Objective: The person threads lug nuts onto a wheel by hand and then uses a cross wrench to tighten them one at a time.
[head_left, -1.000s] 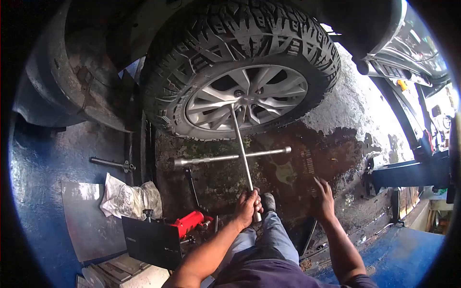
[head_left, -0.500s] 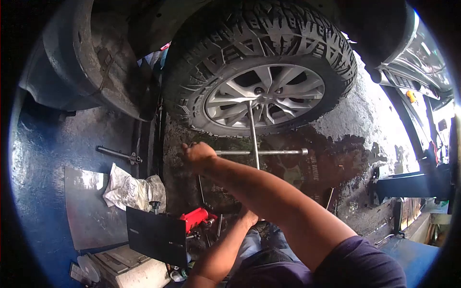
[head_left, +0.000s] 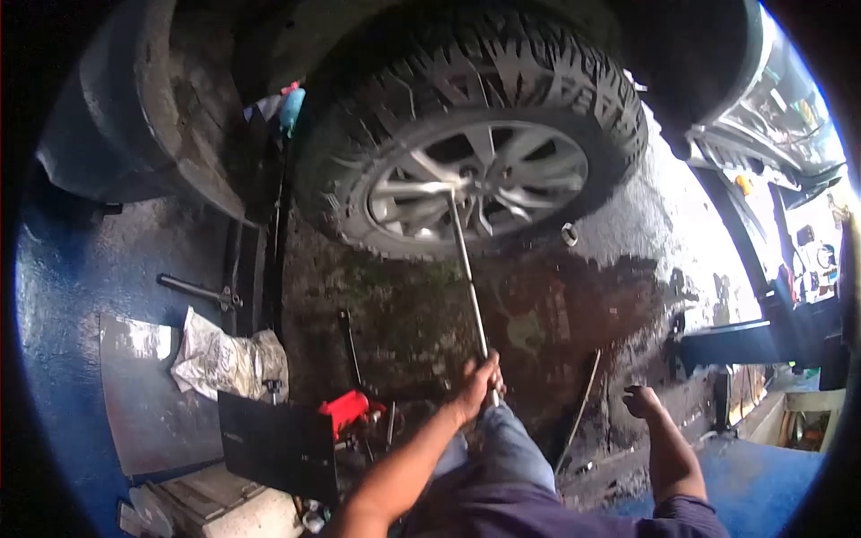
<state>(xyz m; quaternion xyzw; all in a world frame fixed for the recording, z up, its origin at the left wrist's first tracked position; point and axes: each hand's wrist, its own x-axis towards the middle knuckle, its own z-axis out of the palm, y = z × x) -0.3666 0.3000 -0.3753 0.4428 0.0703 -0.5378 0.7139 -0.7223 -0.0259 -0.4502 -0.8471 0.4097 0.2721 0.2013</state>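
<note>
A large off-road tire [head_left: 502, 81] with a silver alloy wheel [head_left: 529, 179] fills the upper middle. A cross-shaped lug wrench [head_left: 471, 269] runs from the wheel toward me, its far end at the hub area. My left hand [head_left: 482, 386] is wrapped round the near end of its shaft. The wrench's crossbar is smeared and hard to make out; a round metal socket end [head_left: 569, 235] shows below the wheel's right side. Well to the right, apart from the wrench, my right hand [head_left: 642, 402] has its fingers curled and appears to hold nothing.
A red tool, perhaps a jack [head_left: 350, 412], lies at lower left beside a dark panel [head_left: 278, 448]. Farther left are a crumpled white bag [head_left: 220, 359], a metal sheet [head_left: 134, 377] and a metal bar tool [head_left: 193, 289]. A thin rod [head_left: 583, 399] lies on the wet floor.
My right hand has swung from the crossbar's left end far to the right, off the wrench. The crossbar has turned. My left hand stays low on the shaft. The view has shifted slightly.
</note>
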